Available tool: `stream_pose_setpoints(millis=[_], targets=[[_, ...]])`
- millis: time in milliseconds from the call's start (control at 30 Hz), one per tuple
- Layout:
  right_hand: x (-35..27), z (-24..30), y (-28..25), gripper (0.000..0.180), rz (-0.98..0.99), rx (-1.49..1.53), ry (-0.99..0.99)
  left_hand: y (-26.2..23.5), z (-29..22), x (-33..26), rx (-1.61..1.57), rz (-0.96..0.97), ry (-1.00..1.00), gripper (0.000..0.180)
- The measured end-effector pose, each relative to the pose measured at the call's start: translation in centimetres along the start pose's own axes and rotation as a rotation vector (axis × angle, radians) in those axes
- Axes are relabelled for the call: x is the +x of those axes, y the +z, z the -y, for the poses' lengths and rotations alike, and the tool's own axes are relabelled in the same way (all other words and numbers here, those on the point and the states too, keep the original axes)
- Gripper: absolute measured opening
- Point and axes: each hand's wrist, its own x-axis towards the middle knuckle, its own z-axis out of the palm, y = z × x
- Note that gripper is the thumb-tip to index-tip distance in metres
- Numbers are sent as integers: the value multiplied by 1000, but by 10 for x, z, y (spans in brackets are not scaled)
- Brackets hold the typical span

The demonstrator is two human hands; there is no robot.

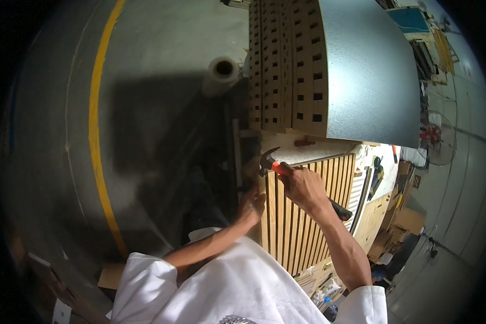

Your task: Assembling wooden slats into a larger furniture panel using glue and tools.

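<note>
A claw hammer (340,209) with a dark head and an orange and black handle is held in my right hand (306,187). My fingers wrap the handle close to the head, and its black end sticks out past my wrist. Below it lies a slatted wood panel (277,221), with light strips and dark gaps. The hammer head is over the panel's far left corner. My left hand (251,205) is at the panel's left edge; its fingers are in shadow and smeared, so I cannot make out what they touch.
Beyond the panel stands a tall stack of boards with square holes (305,81), topped by a grey sheet (370,70). A white roll (217,81) stands on the floor at its left. Tools (377,175) lie on the bench's right. Further right are a fan (436,135) and cardboard (409,220).
</note>
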Motion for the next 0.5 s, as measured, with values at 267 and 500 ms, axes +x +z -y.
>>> stream_pose_setpoints(millis=[267,500], targets=[[-32,-5,21,34,-567,387,95,7,-27,-30,36,-108,348,56],[-74,8,36,38,-413,422,102,0,-32,-56,7,38,207,76]])
